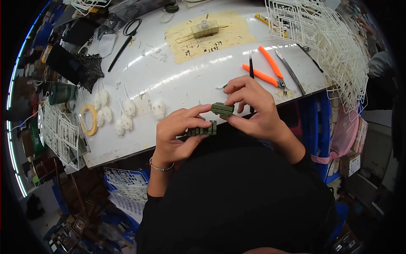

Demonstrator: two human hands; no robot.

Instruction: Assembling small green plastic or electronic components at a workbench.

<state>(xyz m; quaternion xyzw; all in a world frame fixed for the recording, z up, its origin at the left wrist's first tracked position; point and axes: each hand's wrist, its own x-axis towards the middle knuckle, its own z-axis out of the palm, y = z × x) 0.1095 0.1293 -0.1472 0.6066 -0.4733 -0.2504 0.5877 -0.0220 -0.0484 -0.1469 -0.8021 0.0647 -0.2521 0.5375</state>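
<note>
In the head view, the left hand (175,131) pinches a ridged dark green piece (207,128) between fingers and thumb, while the right hand (256,110) pinches a second, blockier green piece (222,109) by its ends; both pieces are up off the table (186,86), near its near edge, close together, though whether they touch I cannot tell. They look like hard plastic, so probably light, stiff and not very slippery, with grooves that give fingertips some grip; any thin edges might chip or snap, so the thick sides seem the safest hold. The table is white, shiny and strewn with scraps. To the right lie orange-handled cutters (270,62), black tweezers (251,67) and a silver knife (291,72), with a tangle of white plastic frames (342,63) at the far right. To the left are white skull-shaped pieces (158,110) and a roll of tape (95,120); a yellow sheet (237,31) lies on the far side. Beyond the right edge, a pink mesh bag (346,131) hangs beside blue crates (311,120) in a cluttered room.
</note>
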